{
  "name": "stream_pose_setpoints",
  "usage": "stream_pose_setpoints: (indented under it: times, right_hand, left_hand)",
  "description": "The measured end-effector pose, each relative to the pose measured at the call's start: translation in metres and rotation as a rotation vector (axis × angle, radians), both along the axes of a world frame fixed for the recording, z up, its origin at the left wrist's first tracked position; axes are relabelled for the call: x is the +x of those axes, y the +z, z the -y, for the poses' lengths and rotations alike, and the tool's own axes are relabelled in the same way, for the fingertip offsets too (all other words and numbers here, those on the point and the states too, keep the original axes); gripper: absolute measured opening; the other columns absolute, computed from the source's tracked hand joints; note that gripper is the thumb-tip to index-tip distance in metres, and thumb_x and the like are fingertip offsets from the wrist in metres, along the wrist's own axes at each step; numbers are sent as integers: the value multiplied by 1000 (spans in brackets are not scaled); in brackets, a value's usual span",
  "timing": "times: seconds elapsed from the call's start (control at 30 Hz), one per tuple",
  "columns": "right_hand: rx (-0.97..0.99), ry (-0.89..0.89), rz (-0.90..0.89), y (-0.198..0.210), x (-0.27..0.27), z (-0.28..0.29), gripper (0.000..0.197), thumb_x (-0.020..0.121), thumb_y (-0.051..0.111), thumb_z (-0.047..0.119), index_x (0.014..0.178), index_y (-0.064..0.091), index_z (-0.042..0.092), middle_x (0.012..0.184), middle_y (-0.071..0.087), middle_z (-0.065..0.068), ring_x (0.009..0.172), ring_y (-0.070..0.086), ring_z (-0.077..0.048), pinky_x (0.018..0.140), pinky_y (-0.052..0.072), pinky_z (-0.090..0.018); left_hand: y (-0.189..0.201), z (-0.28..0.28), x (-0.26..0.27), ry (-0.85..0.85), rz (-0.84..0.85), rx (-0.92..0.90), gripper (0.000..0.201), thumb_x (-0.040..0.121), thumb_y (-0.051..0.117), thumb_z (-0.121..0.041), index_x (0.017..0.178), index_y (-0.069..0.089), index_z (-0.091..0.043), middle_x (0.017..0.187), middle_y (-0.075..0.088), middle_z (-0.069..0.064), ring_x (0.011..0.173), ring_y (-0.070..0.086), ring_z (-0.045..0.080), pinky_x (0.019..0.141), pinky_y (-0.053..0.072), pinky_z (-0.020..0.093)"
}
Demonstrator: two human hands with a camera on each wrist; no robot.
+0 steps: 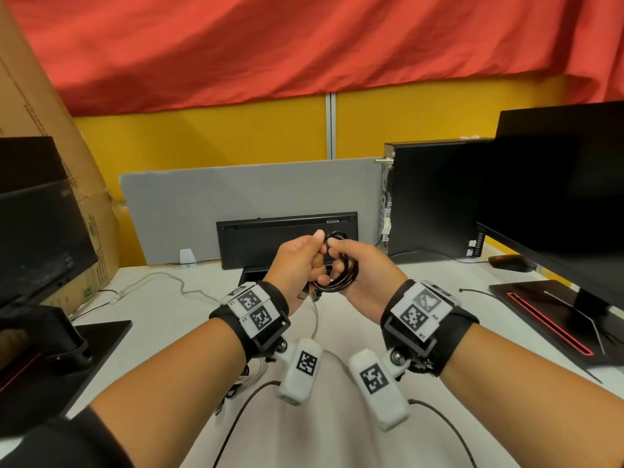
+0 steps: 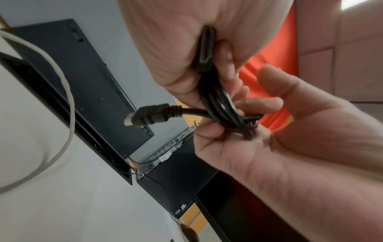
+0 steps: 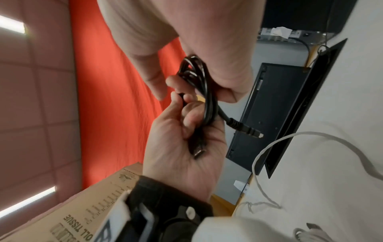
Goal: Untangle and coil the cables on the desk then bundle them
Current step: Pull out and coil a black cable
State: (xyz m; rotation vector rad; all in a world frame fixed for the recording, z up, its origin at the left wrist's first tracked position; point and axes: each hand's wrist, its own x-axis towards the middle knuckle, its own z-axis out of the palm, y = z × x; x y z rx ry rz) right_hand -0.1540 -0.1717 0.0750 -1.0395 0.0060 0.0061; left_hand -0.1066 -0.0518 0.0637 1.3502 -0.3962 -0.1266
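Black HDMI cable (image 1: 337,265), coiled, sits gripped in my left hand (image 1: 297,261) and right hand (image 1: 363,273), raised over open white desk (image 1: 169,332) before the keyboard (image 1: 270,238).

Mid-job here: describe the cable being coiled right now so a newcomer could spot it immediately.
Start at the black keyboard propped against the grey divider; just in front, both hands meet above the white desk. The left hand and right hand hold the black cable, looped, with HDMI-type plugs, unlike the grey cable lying loose.
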Motion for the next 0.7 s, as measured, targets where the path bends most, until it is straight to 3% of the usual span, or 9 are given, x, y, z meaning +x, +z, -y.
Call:
stream_pose_setpoints:
  times: [0.07,0.17,0.4,0.53,0.6,0.7]
  right_hand:
    - [-134,-18,50,0,-2,-2,8,83,63,-5,80,60,2,58,49,-4,53,55,-16,62,52,-32]
    - [-342,-78,84,-1,-3,-2,23,79,58,-15,75,58,7,71,56,-10,59,60,-21,65,56,-34]
    - [-700,-214,220,1,0,2,23,70,67,-5,84,60,12,79,67,-12,78,71,-31,75,60,-40]
    - [-762,-197,230,2,2,3,18,76,62,-5,88,60,9,76,65,-7,70,71,-22,69,60,-34]
    - [-1004,-263,229,3,5,4,10,83,57,5,92,59,8,80,63,-4,70,64,-18,64,54,-30]
    - [-1361,-261,200,7,5,4,14,89,49,18,98,54,8,97,58,-11,81,57,-24,65,44,-32]
  left_hand:
    - [-1,1,0,44,57,73,33,101,48,-31,77,53,-9,56,44,7,45,37,15,47,38,26]
    - [-1,5,-1,106,110,142,33,101,48,-31,76,54,-11,48,45,-4,39,42,12,44,42,24]
    - [4,7,-4,180,168,164,31,103,42,-28,79,50,-9,57,38,6,44,36,15,46,38,27]
    - [4,9,-6,188,142,151,32,103,41,-28,77,48,-11,54,35,3,43,34,15,47,35,27]
    - [3,10,-6,187,129,150,32,103,42,-28,77,48,-11,54,33,2,44,33,15,47,36,27]
    - [3,9,-4,195,135,197,32,102,44,-29,77,50,-10,53,34,1,45,34,15,44,39,26]
